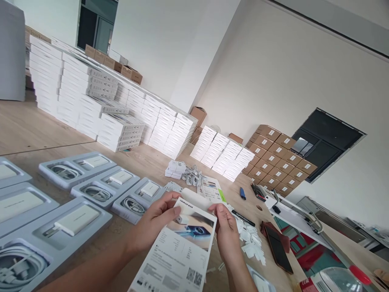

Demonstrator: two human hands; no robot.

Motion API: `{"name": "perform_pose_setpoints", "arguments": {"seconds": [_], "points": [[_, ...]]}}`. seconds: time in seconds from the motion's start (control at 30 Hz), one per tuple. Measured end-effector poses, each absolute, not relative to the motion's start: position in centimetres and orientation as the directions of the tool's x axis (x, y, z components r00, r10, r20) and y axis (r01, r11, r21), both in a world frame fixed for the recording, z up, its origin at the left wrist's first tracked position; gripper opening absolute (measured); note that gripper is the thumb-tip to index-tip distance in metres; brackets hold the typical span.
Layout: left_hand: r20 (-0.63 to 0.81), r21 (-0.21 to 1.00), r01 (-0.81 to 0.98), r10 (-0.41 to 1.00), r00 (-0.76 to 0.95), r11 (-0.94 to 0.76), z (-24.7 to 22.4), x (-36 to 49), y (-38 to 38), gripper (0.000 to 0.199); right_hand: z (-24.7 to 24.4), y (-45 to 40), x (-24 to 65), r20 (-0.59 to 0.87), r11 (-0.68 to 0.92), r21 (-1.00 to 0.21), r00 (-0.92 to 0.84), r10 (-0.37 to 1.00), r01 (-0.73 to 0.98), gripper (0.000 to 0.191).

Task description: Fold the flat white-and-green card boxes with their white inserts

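A white printed box [174, 247] tilts toward me in the lower middle, with a photo of a phone and charger on its face. An upright white flap [199, 199] stands at its far end. My left hand [159, 219] grips the upper left edge, thumb on the printed face. On the upper right edge, my right hand [225, 227] is closed with its fingertips at the corner; part of its fingers is hidden. Left of the box lie grey-blue trays [117, 205], each holding a white charger [77, 219] and a coiled white cable [97, 193].
Stacks of white boxes [121, 109] line the table's far side. Cartons [273, 158] are piled behind. White slips [253, 243], a black marker [243, 217], a blue cutter [242, 193], a phone [278, 247] and a bottle [334, 280] lie to the right. Bundled cables [193, 176] sit ahead.
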State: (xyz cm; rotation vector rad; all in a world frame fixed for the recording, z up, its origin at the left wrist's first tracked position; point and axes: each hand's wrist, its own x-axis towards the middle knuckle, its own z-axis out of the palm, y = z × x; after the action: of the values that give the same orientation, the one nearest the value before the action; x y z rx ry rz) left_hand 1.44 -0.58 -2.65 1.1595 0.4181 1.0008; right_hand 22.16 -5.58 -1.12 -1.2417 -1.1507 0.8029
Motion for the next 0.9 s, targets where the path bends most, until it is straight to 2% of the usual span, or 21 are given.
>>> {"name": "perform_pose_setpoints", "arguments": {"seconds": [0.1, 0.17, 0.27, 0.37, 0.47, 0.57, 0.67, 0.77, 0.83, 0.9], "points": [[0.195, 0.906, -0.411, 0.766, 0.613, 0.098, -2.22, 1.2, -0.97, 0.03, -0.84, -5.48, 22.73, 0.197, 0.179, -0.979, 0.234, 0.952, 0.098, 0.042], [0.179, 0.912, -0.391, 0.738, 0.65, 0.123, -1.96, 1.15, -1.22, 0.03, -0.67, -5.49, 22.85, 0.208, 0.182, -0.973, 0.198, 0.958, 0.146, 0.038], [0.158, 0.904, -0.398, 0.742, 0.652, 0.157, -1.9, 1.26, -1.39, 0.03, -0.67, -5.5, 22.83, 0.328, 0.276, -0.924, 0.181, 0.927, 0.263, 0.025], [0.143, 0.885, -0.425, 0.758, 0.636, 0.19, -2.06, 1.4, -1.3, 0.029, -0.78, -5.49, 22.85, 0.495, 0.41, -0.823, 0.143, 0.857, 0.393, 0.01], [0.133, 0.878, -0.427, 0.749, 0.65, 0.215, -2.13, 1.42, -1.18, 0.027, -0.81, -5.45, 23.04, 0.543, 0.452, -0.769, 0.088, 0.835, 0.451, 0.007], [0.145, 0.883, -0.422, 0.737, 0.66, 0.205, -2.19, 1.4, -1.25, 0.027, -0.86, -5.34, 23.27, 0.448, 0.4, -0.852, 0.076, 0.891, 0.338, 0.012], [0.169, 0.904, -0.399, 0.728, 0.665, 0.155, -2.38, 1.44, -1.44, 0.025, -1.09, -5.15, 23.22, 0.211, 0.21, -0.978, 0.136, 0.968, 0.017, 0.027], [0.195, 0.923, -0.371, 0.715, 0.672, 0.097, -2.55, 1.51, -1.49, 0.023, -1.29, -5.0, 22.81, -0.002, 0.043, -0.961, 0.164, 0.986, -0.272, 0.03], [0.212, 0.928, -0.365, 0.707, 0.675, 0.071, -2.59, 1.53, -1.44, 0.024, -1.3, -4.99, 22.52, -0.056, -0.008, -0.941, 0.133, 0.989, -0.338, 0.035], [0.218, 0.934, -0.353, 0.703, 0.677, 0.051, -2.59, 1.52, -1.38, 0.025, -1.29, -5.01, 22.41, -0.095, -0.063, -0.94, 0.082, 0.992, -0.335, 0.041]]}}
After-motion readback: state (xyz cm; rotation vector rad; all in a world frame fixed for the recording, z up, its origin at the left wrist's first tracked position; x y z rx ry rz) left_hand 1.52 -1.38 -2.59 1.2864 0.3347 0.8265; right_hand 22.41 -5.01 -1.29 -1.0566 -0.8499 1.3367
